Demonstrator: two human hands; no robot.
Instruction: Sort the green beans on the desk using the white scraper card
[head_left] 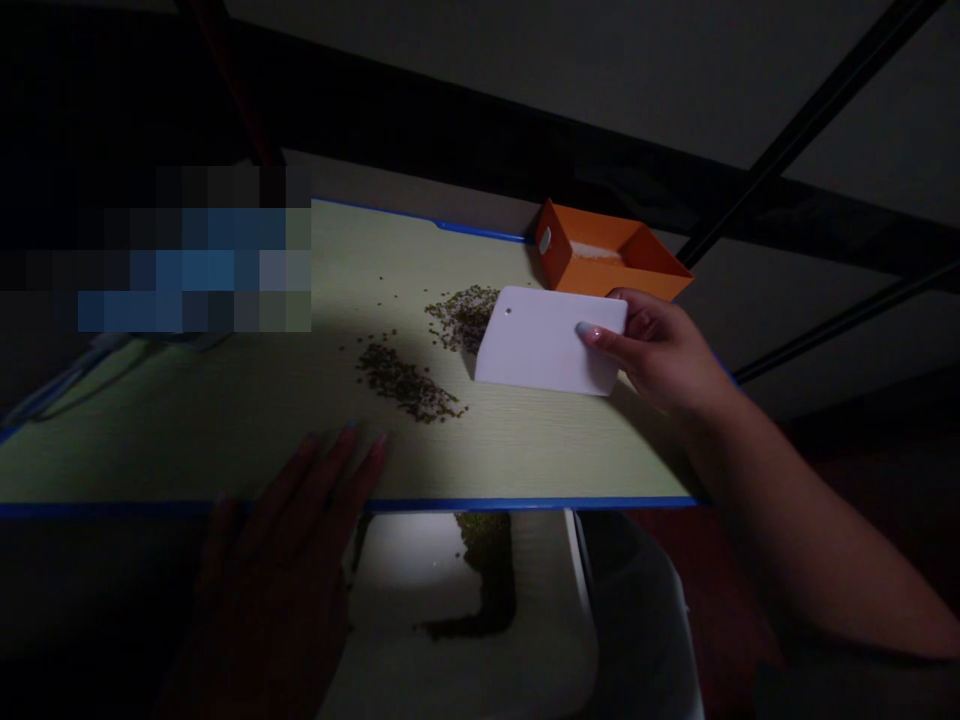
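My right hand point(660, 345) grips a flat white plastic scraper point(551, 340) by its right end, thumb on top. The scraper's left edge is beside a pile of small greenish-brown grains point(459, 312), hiding part of it. A second, darker pile of grains point(405, 382) lies nearer to me on the pale green tabletop point(540, 445). With fingers stretched out, my left hand point(289, 540) rests at the table's front edge, left of the piles, holding nothing. Below that edge a white tray point(544, 620) contains more of the grains, heaped along its far and right part.
An orange open box point(611, 245) with some pale residue inside stands at the table's back right. Blue trim point(525, 504) runs along the front edge. A cable point(71, 375) lies at the left, near a blurred-out area. The surroundings are dim.
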